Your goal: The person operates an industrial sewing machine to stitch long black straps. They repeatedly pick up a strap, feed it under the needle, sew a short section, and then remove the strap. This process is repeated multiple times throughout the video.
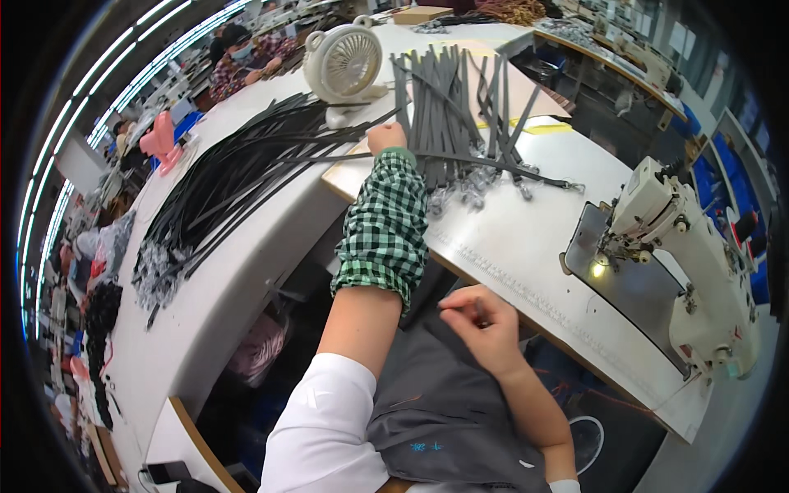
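My left hand (386,138), in a green checked sleeve cover (382,222), reaches to the near left side of a row of grey straps (444,107). Its fingers are closed round a dark strap; their tips are partly hidden. A long strap (493,164) lies across the row and passes under my left wrist, with a clear-wrapped end at the right. A large bundle of black straps (238,164) spreads to the left. Above my lap, in front of the table edge, my right hand (489,329) is closed in a pinch; what it holds, if anything, cannot be made out.
A sewing machine (657,205) with its lamp lit stands on the right of the white table (526,230). A cream fan (343,66) stands behind the straps, and a pink fan (162,141) at far left. Another person (246,66) sits at the back left.
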`<state>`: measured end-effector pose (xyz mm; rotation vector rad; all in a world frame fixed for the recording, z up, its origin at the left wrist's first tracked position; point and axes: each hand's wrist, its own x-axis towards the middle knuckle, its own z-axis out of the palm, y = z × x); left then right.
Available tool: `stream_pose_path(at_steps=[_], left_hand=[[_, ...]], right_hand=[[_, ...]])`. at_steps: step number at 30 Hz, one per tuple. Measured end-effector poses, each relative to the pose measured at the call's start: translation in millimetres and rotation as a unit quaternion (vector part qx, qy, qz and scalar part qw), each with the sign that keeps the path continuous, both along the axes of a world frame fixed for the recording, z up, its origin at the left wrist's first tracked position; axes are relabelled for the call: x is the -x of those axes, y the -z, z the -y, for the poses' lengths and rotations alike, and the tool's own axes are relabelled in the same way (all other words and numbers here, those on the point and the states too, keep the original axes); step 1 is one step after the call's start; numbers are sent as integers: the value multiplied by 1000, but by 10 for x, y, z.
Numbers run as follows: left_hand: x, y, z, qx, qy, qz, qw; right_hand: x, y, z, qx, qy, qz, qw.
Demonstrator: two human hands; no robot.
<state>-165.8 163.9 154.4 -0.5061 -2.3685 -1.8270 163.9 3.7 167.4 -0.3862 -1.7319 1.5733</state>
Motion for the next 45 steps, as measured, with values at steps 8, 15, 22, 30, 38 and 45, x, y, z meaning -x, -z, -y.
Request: stream_pose_path(at_steps=[8, 15, 22, 30, 38, 45], left_hand=[[-521, -43, -450, 81, 60, -111, 989], [-355, -291, -152, -197, -36, 271, 942], [-677, -259, 402, 198, -124, -98, 967], [-877, -97, 274, 401, 33, -619, 674], [18, -564, 289, -374, -140, 334, 854], [625, -148, 720, 368, 243, -364, 820]], right_hand=[[299, -159, -136, -103, 94, -55, 989], [-237, -99, 281, 5, -86, -194, 977], [-696, -394, 636, 22, -103, -261, 959], [-644, -388, 614, 44, -294, -215, 930], [-627, 267, 389, 229, -320, -231, 890], [-732, 755, 29, 221, -110, -61, 967]])
